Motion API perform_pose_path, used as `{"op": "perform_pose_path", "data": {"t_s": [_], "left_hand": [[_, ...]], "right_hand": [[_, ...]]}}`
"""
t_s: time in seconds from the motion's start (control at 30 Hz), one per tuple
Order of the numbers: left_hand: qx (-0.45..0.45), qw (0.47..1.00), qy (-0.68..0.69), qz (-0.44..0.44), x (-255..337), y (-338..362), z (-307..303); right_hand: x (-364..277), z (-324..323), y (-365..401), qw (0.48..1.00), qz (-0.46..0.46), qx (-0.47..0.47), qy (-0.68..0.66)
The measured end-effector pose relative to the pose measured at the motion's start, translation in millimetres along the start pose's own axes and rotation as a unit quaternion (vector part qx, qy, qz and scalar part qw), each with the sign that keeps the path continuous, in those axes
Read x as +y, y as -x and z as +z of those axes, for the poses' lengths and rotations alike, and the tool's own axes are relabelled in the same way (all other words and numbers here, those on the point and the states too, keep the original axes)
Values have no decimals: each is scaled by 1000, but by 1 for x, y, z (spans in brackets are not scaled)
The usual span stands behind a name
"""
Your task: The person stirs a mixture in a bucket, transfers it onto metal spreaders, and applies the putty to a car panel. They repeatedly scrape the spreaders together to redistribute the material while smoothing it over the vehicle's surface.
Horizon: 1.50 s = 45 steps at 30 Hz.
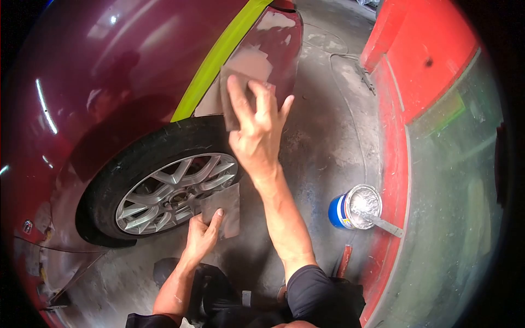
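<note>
My right hand [256, 131] presses a grey sanding pad [232, 98] flat against the dull, sanded patch of a dark red car's body panel [273, 49], just past a yellow-green tape strip [219, 54]. The fingers are spread over the pad. Lower down, my left hand [201, 236] holds a second grey flat sheet [225, 210] by its edge, in front of the silver alloy wheel [175, 194] and its black tyre [126, 164].
A blue tin [353, 208] of pale filler with a tool standing in it sits on the grey concrete floor [328, 136]. A red and grey vehicle side [437, 136] rises at the right. A hose [350, 71] lies on the floor.
</note>
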<state>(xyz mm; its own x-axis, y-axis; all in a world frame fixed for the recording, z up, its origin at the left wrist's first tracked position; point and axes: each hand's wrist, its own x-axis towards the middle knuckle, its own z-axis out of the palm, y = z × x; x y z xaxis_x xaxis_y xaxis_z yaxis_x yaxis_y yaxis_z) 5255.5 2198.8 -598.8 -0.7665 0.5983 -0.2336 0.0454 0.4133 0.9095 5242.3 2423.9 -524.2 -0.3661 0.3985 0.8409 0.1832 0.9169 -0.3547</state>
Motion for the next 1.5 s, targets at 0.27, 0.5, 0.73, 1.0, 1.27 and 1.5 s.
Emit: {"op": "perform_pose_path", "data": {"t_s": [0.27,0.5,0.73,1.0,1.27,1.5], "left_hand": [[-16,1000,14,18,-12,-9,11],[6,999,0,54,-5,-5,14],[-3,1000,5,28,-7,-5,9],[19,999,17,27,-15,-5,4],[-12,1000,-15,9,7,-3,7],[4,1000,14,23,-5,-2,8]], "right_hand": [[-3,-2,43,998,-30,-7,-62],[55,-9,0,975,76,76,-196],[63,3,-26,974,91,69,-194],[9,15,7,982,40,85,-167],[23,-5,45,982,42,40,-181],[70,2,-12,975,75,81,-193]]}}
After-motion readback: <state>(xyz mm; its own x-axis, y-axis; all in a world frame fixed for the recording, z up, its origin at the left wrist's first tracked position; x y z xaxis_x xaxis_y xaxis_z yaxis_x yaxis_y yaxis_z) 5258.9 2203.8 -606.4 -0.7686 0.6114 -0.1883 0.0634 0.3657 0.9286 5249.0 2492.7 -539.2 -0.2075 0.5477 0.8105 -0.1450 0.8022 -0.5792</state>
